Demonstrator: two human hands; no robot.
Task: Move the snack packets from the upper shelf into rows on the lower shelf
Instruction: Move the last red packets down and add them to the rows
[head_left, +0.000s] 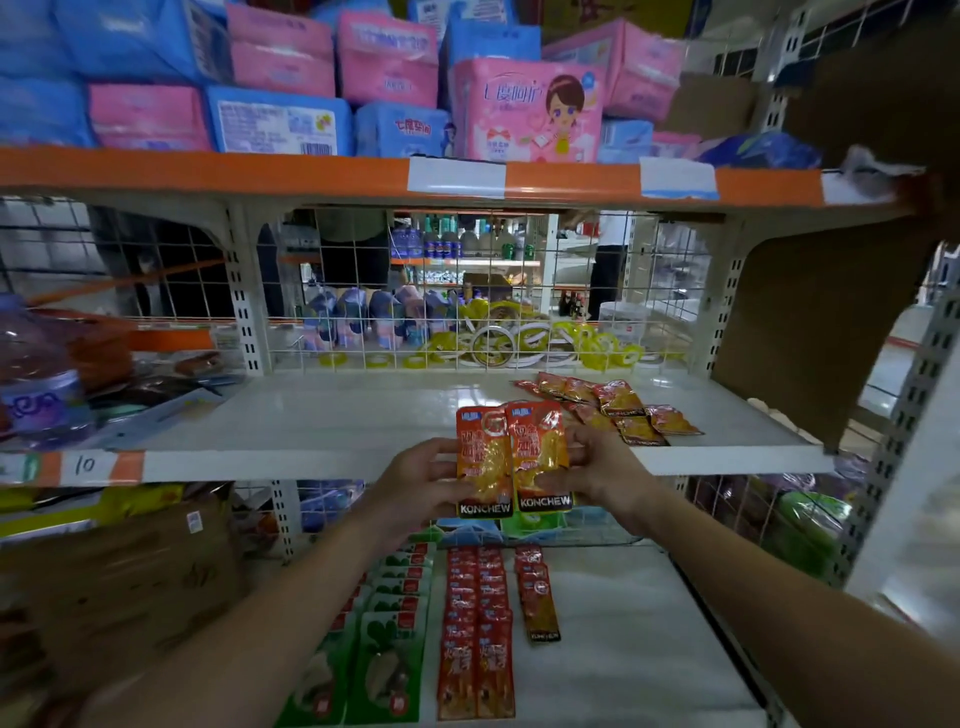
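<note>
In front of the white upper shelf's edge (701, 460), the left hand (415, 480) and right hand (597, 470) each clamp one glossy red-and-orange KONCHEW snack packet (511, 457), the two held side by side, upright, edges touching. Just behind, on that shelf to the right, a loose heap of matching packets (613, 408) lies scattered. Down on the white lower shelf (649, 649), red packet rows (475, 629) sit beside green packet rows (384, 639), with a short third row (537, 592) to their right.
</note>
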